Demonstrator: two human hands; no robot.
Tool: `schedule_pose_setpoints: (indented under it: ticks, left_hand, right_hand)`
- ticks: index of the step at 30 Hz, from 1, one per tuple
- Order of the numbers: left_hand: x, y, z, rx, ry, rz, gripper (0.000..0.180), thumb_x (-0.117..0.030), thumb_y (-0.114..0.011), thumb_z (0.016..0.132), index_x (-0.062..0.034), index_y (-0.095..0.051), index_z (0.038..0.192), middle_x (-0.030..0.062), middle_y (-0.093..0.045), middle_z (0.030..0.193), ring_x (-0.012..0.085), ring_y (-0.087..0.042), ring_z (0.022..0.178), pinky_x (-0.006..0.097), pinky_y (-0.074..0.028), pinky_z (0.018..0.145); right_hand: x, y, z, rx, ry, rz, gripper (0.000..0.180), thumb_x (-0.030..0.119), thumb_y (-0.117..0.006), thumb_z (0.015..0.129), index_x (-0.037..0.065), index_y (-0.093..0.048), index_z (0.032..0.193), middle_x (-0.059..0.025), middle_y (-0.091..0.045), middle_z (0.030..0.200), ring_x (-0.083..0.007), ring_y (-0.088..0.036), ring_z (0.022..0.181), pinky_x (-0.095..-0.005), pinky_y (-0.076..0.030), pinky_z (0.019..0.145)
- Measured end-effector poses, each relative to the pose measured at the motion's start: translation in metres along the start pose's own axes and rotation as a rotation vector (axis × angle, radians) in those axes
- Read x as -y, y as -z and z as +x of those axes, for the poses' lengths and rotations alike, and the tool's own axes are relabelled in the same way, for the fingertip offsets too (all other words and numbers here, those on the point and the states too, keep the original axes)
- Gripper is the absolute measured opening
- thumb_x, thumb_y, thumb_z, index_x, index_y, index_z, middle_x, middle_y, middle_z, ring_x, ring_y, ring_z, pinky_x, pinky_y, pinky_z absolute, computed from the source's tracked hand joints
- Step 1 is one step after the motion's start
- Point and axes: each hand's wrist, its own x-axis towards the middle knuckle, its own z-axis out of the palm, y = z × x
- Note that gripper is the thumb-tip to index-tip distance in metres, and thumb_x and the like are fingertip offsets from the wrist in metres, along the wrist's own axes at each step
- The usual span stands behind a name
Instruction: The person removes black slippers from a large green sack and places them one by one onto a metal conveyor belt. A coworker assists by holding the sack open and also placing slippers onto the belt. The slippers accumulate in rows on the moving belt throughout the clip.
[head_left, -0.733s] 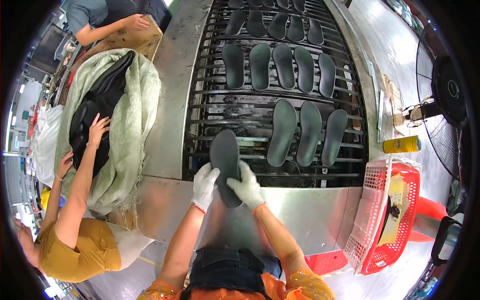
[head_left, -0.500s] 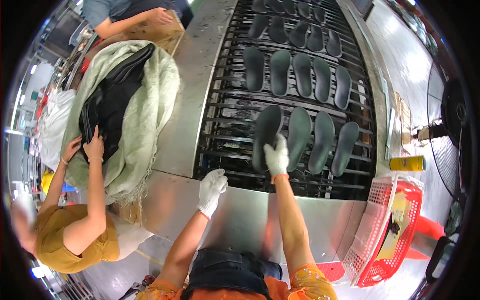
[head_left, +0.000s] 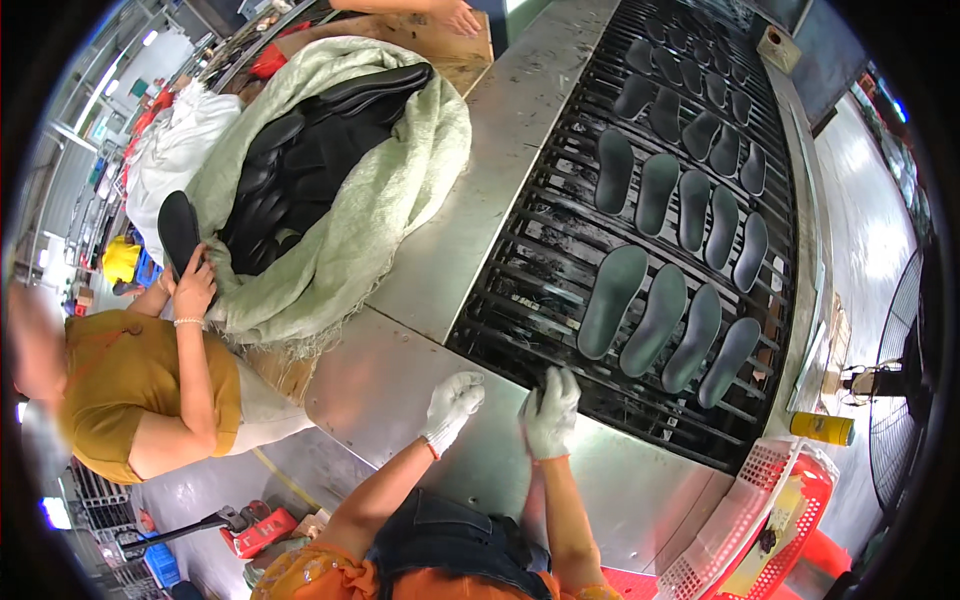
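Observation:
My left hand [head_left: 452, 408] and my right hand [head_left: 551, 410], both in white gloves, hang over the steel front edge of the conveyor [head_left: 400, 340], empty, fingers loosely curled. Just beyond my right hand a row of dark grey shoe insoles lies on the black barred belt [head_left: 520, 290]; the nearest insole [head_left: 611, 302] is the leftmost of that row. More rows of insoles [head_left: 680, 205] lie farther up the belt.
A pale green sack [head_left: 370, 220] full of black insoles rests on the left. A person in a mustard top [head_left: 140, 390] at the left holds one black insole [head_left: 180, 230]. A red and white basket [head_left: 770, 520], a yellow can [head_left: 820, 428] and a fan [head_left: 900, 400] stand at the right.
My right hand laid the dark insole on the belt beside the row and drew back to the front edge. Both hands are now empty. The view has swung to the left.

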Motion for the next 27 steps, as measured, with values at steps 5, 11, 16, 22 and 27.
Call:
schedule_pose_setpoints:
  ticks: [5,11,16,22,27]
  left_hand:
    - [0.009,0.007,-0.005,0.002,-0.017,0.043,0.029,-0.012,-0.065,0.094,0.0011,-0.065,0.120,-0.0009,-0.063,0.081,0.0054,-0.053,0.070,0.022,-0.046,0.062]
    - [0.014,0.014,-0.020,0.034,-0.080,0.141,0.026,-0.010,-0.065,0.096,-0.0005,-0.065,0.120,0.0002,-0.067,0.094,0.0061,-0.059,0.080,0.023,-0.050,0.071]
    - [0.016,0.023,-0.036,-0.012,-0.101,0.201,0.029,-0.014,-0.066,0.093,-0.0024,-0.068,0.119,0.0036,-0.072,0.099,0.0103,-0.063,0.084,0.027,-0.053,0.079]
    - [0.013,0.040,-0.050,-0.061,-0.161,0.342,0.032,-0.022,-0.066,0.092,-0.0038,-0.070,0.117,0.0085,-0.074,0.102,0.0162,-0.066,0.090,0.032,-0.053,0.087]
    - [-0.005,0.048,-0.060,-0.073,-0.107,0.394,0.034,-0.025,-0.066,0.091,-0.0046,-0.070,0.118,0.0101,-0.074,0.106,0.0194,-0.067,0.096,0.033,-0.053,0.089]
  right_hand:
    - [0.008,-0.002,-0.023,-0.063,0.291,-0.078,0.027,0.010,-0.069,0.086,0.006,-0.065,0.113,-0.0185,-0.060,0.120,-0.0403,-0.058,0.112,-0.0518,-0.047,0.101]
    - [0.003,-0.006,-0.026,-0.098,0.292,-0.078,0.025,0.008,-0.069,0.085,0.006,-0.065,0.110,-0.0186,-0.061,0.118,-0.0411,-0.057,0.112,-0.0507,-0.048,0.098]
    - [0.010,-0.008,-0.026,-0.128,0.310,-0.081,0.023,0.005,-0.068,0.085,0.006,-0.065,0.108,-0.0173,-0.062,0.115,-0.0408,-0.059,0.106,-0.0498,-0.050,0.092]
    - [0.009,-0.012,-0.028,-0.129,0.317,-0.134,0.018,0.006,-0.065,0.088,0.004,-0.065,0.107,-0.0189,-0.063,0.113,-0.0411,-0.058,0.106,-0.0504,-0.050,0.090]
    - [-0.001,-0.012,-0.032,-0.065,0.281,-0.182,0.021,0.012,-0.061,0.092,0.005,-0.065,0.112,-0.0190,-0.063,0.120,-0.0415,-0.056,0.113,-0.0508,-0.048,0.096]
